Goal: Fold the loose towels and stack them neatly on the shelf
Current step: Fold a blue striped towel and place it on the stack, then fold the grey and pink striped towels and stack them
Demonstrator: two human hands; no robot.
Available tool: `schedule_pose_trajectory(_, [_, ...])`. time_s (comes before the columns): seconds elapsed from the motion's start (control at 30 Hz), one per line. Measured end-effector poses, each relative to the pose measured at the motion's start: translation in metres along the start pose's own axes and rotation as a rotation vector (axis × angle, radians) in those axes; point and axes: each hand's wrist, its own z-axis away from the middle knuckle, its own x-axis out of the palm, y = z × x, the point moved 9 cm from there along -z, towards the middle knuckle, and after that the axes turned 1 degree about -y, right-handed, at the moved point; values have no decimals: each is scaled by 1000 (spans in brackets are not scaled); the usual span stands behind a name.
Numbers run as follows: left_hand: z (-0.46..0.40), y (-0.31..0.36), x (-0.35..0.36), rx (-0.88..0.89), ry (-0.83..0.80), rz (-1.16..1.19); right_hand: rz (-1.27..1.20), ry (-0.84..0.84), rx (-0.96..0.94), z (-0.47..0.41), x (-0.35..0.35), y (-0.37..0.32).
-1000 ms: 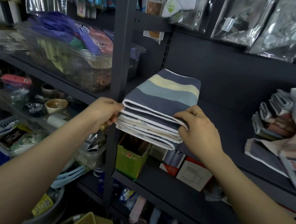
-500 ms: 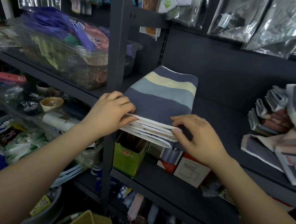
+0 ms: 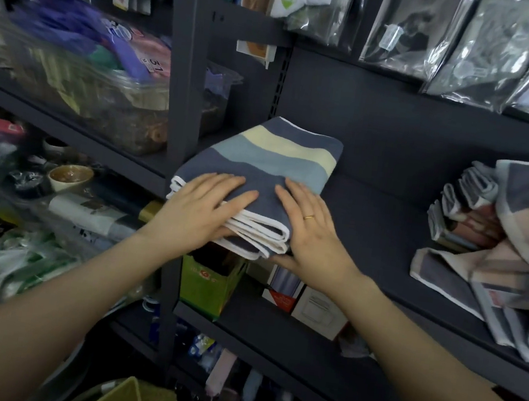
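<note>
— While our left hand (image 3: 202,212) and right hand (image 3: 311,228) lie flat, fingers spread and gripping nothing, where is the stack?

— Under our palms: the folded striped towels (image 3: 272,157) sit at the left front corner of the dark shelf (image 3: 371,221).

— And the rest?

— At three o'clock, well apart, we see the loose towels (image 3: 512,253) heaped on the same shelf.

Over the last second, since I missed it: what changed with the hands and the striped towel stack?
Both hands let go of the stack's front edge and moved up onto it: the left hand and right hand now press flat on the folded striped towels, which sit further back on the shelf. The loose towels at right stayed put.
</note>
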Motion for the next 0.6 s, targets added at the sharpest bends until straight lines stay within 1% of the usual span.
schedule_pose_trajectory(0.1, [5, -14, 1, -35, 16, -4, 28, 39, -2, -4, 1, -3])
schedule_pose_trajectory(0.17, [7, -16, 7, -43, -35, 20, 49, -7, -10, -1, 2, 4])
schedule_pose_trajectory(0.2, [9, -16, 11, -51, -75, 45, 62, -39, 16, 1, 2, 14])
schedule_pose_trajectory(0.27, [12, -15, 16, -74, -139, 75, 57, -105, 132, 7, 1, 42])
schedule_pose_trajectory(0.37, [18, -13, 15, -117, -198, 144, -89, -219, 325, 22, 4, 74])
schedule_pose_trajectory(0.43, [19, -11, 6, -164, -208, 201, -163, -250, 412, 36, 2, 81])
schedule_pose_trajectory(0.5, [14, -3, -12, -176, -153, 235, -138, -210, 422, 48, -10, 83])
schedule_pose_trajectory(0.6, [-3, 27, -48, -75, 0, 226, -24, -185, 392, 60, -37, 81])
